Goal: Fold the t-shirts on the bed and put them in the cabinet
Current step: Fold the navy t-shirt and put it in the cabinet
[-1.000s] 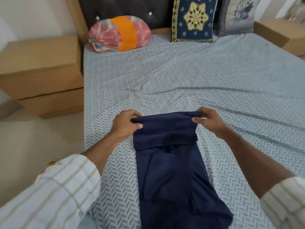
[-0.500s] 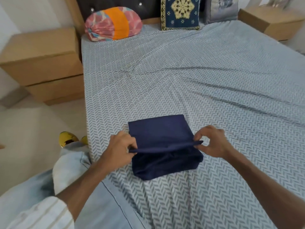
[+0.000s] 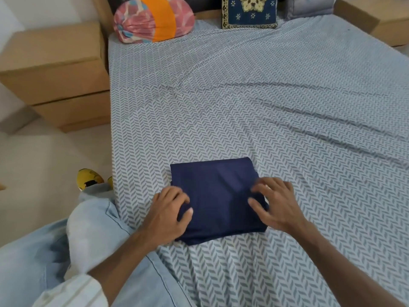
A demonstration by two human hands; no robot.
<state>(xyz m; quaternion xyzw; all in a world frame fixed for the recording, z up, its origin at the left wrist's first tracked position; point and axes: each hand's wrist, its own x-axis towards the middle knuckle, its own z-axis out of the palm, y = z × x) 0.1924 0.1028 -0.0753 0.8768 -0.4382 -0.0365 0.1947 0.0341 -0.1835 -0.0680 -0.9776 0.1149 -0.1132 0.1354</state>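
Note:
A navy t-shirt (image 3: 219, 191) lies folded into a compact rectangle near the front edge of the bed (image 3: 265, 103). My left hand (image 3: 168, 213) is at the shirt's left edge, its fingers curled against the fold and its thumb on top of the fabric. My right hand (image 3: 276, 202) rests on the shirt's right side with fingers spread, slightly blurred. No cabinet shelf and no other t-shirt shows in this view.
A pink and orange bolster (image 3: 152, 18) and a blue patterned cushion (image 3: 250, 12) lie at the headboard. Wooden bedside units stand at the left (image 3: 55, 69) and far right (image 3: 376, 21). My knee in light jeans (image 3: 93, 218) leans at the bed's left edge, above a yellow slipper (image 3: 88, 179).
Both hands brought the shirt's far end toward me and laid it over the lower half, turning a long strip into a small rectangle. The right hand let go of its pinch and now lies spread.

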